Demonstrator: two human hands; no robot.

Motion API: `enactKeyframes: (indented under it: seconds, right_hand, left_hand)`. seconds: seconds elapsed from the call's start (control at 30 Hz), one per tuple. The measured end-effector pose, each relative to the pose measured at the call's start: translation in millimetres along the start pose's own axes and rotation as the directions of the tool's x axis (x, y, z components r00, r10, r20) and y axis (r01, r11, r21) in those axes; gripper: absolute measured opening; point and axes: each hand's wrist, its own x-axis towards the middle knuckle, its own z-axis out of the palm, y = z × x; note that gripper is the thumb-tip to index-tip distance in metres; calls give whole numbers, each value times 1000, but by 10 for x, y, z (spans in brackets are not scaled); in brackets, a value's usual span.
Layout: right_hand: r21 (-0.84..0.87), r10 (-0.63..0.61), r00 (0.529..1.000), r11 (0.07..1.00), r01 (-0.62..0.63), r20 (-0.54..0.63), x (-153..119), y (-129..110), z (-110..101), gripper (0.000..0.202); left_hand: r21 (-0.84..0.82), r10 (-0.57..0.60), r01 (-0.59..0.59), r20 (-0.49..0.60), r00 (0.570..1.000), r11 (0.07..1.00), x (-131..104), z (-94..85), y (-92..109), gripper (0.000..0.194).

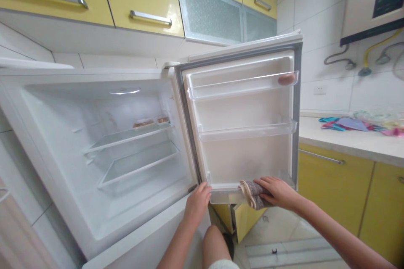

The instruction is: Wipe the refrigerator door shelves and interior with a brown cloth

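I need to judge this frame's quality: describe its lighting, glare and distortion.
Head view: even, soft daylight; a small glare streak on the fridge ceiling; wide-angle bending at the edges; the right hand on the cloth and the left hand look sharp.
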Motion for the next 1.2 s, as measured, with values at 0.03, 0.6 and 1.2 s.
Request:
enactKeyframes:
  seconds: [0.03, 0.6, 1.2]
  right_hand:
    - [0, 6, 1000, 1000, -6, 1, -48, 72, -6, 48]
    - [-119, 30, 1000, 992, -29, 7, 248, -417, 63, 36]
    - [138, 21, 999, 990, -28, 49, 1606, -918, 81, 40]
  left_hand:
    - [-10, 1, -1, -18, 1000, 1000, 43, -4, -20, 37]
    - [-246, -21, -5, -104, 994, 969, 200, 165, -131, 27]
    - [-272, -133, 100, -105, 985, 957, 263, 302, -191, 31]
